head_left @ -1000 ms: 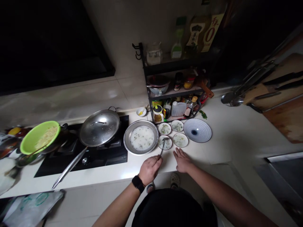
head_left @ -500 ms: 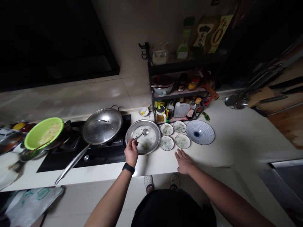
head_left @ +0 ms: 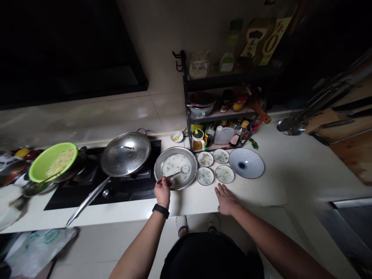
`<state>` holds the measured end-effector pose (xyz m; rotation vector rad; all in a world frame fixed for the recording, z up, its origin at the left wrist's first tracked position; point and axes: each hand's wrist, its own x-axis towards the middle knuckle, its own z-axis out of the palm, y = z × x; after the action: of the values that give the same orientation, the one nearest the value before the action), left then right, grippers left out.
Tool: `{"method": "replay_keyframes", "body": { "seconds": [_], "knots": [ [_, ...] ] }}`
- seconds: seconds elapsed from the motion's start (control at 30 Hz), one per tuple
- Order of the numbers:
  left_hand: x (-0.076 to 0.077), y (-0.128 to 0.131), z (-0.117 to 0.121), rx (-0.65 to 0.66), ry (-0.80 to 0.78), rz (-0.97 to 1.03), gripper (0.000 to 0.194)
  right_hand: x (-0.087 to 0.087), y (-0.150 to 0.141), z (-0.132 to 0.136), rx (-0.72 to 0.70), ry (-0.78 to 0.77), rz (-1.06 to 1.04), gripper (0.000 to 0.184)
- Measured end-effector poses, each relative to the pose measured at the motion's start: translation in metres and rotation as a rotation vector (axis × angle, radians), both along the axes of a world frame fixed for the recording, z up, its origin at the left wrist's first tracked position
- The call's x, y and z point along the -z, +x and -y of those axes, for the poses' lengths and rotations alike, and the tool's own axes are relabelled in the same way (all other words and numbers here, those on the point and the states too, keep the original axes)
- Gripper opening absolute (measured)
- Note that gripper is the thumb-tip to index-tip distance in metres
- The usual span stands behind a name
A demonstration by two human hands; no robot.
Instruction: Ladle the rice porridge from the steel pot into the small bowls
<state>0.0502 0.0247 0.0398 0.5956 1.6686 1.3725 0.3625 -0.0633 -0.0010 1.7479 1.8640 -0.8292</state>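
Observation:
My left hand (head_left: 162, 192), with a black band on its wrist, is closed round the handle of a metal spoon (head_left: 176, 173). The spoon's bowl sits in the whitish, green-flecked liquid (head_left: 173, 164) of a wide steel basin (head_left: 158, 159). Fingers spread, my right hand (head_left: 225, 199) lies flat on the white counter. Just beyond its fingertips stands a small dish (head_left: 224, 174) of the same kind of mixture. Close by are more such dishes: one front left (head_left: 205, 176), one back left (head_left: 205, 159) and one back right (head_left: 221, 156).
A patterned blue-white bowl (head_left: 250, 161) stands right of the dishes. A lidded pan (head_left: 126, 155) sits on the black stove (head_left: 132, 193), its handle over the counter edge. A green bowl (head_left: 37, 166) is farther left. Behind the dishes rises a bottle rack (head_left: 186, 112).
The spoon has swung rightward and lower within the basin, its bowl now in the liquid nearer the right side. My left hand has shifted slightly; my right hand stays put.

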Motion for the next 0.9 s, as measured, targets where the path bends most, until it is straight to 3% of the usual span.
{"method": "replay_keyframes", "body": {
  "seconds": [0.13,0.33,0.63,0.77,0.9],
  "knots": [
    [-0.008,-0.004,-0.004,-0.049,-0.013,0.074,0.017,0.000,-0.001,0.001,0.002,0.012,-0.004,0.112],
    [-0.030,-0.003,-0.009,-0.051,0.058,0.094,0.022,-0.002,-0.002,0.000,0.016,0.002,-0.021,0.112],
    [-0.072,0.019,-0.032,0.039,0.159,0.082,0.031,-0.003,-0.002,0.001,0.006,0.016,-0.026,0.111],
    [-0.077,0.040,-0.047,0.082,0.169,0.087,0.030,0.001,-0.001,0.002,0.016,0.010,-0.038,0.111],
    [-0.071,0.065,-0.060,0.130,0.147,0.082,0.032,0.005,0.001,0.002,0.012,0.017,-0.044,0.111]
  ]
}}
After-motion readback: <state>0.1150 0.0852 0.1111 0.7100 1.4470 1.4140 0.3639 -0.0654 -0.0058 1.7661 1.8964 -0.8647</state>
